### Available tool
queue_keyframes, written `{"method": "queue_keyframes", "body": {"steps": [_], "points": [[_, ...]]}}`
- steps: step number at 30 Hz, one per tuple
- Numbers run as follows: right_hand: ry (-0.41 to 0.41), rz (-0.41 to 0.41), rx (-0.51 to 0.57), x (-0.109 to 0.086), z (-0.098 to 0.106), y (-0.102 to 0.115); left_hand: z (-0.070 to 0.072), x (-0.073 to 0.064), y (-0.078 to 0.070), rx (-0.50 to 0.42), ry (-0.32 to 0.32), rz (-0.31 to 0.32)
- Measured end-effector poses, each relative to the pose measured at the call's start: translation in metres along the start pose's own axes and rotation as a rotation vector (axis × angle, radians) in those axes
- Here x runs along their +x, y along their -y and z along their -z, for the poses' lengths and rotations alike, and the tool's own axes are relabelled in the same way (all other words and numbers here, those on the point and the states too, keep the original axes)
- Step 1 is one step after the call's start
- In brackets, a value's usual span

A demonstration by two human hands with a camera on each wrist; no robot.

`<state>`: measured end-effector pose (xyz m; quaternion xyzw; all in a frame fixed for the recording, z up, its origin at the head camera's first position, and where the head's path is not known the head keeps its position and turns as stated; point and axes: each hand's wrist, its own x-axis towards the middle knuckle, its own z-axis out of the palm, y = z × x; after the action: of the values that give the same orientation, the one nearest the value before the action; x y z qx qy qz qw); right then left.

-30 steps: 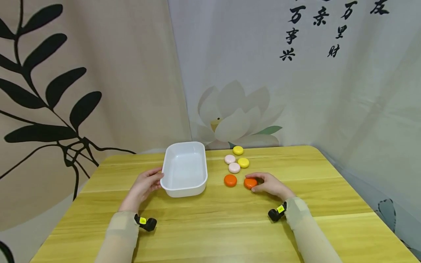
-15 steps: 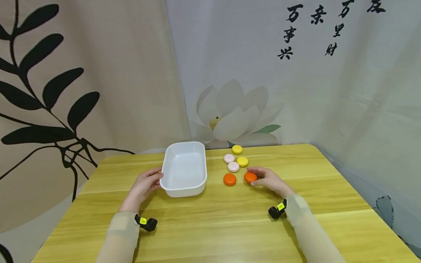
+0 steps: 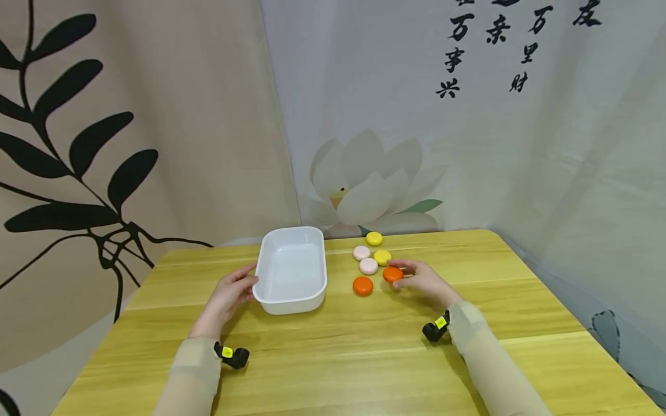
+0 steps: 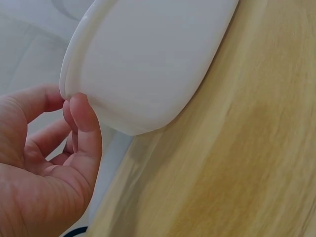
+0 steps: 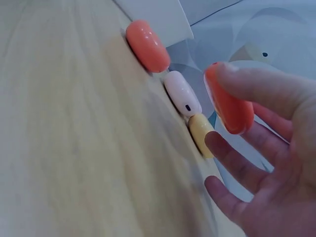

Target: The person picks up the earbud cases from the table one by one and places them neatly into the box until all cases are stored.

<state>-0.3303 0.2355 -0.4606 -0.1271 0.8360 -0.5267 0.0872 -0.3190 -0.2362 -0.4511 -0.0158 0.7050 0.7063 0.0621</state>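
My left hand (image 3: 235, 292) pinches the near left rim of a white rectangular tub (image 3: 291, 268); the left wrist view shows thumb and fingertips at the lip of the tub (image 4: 148, 59). My right hand (image 3: 424, 282) holds a glossy, rounded orange disc (image 3: 392, 274) between thumb and fingers. From the right wrist, this orange disc (image 5: 229, 101) shows raised off the table, with the lower two fingers spread away from it. A second orange disc (image 3: 362, 286) lies on the table between tub and right hand.
Behind the orange discs lie two pale pink discs (image 3: 368, 266) and two yellow discs, one yellow disc (image 3: 374, 238) by the far edge. The wooden table (image 3: 333, 364) ends at a printed curtain (image 3: 234, 115). Each wrist wears a small black camera (image 3: 436, 328).
My right hand has lifted the orange disc off the table and moved it slightly away from me and to the left. The left hand and tub have stayed in place.
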Motion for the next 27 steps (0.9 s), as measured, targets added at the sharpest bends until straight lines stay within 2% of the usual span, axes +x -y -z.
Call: {"method": "queue_keyframes", "body": {"steps": [11, 14, 23, 27], "points": [[0.011, 0.011, -0.009, 0.009, 0.005, 0.006, -0.001, 0.001, 0.004, -0.012, -0.015, -0.014], [0.011, 0.037, -0.017, 0.009, 0.006, 0.008, -0.001, 0.002, 0.004, -0.022, -0.012, -0.014], [0.028, 0.11, -0.016, 0.008, 0.013, 0.034, -0.003, 0.001, 0.002, -0.011, -0.014, -0.01], [0.023, 0.109, -0.005, 0.017, 0.015, 0.029, -0.003, 0.0, 0.003, -0.005, -0.024, -0.002]]}}
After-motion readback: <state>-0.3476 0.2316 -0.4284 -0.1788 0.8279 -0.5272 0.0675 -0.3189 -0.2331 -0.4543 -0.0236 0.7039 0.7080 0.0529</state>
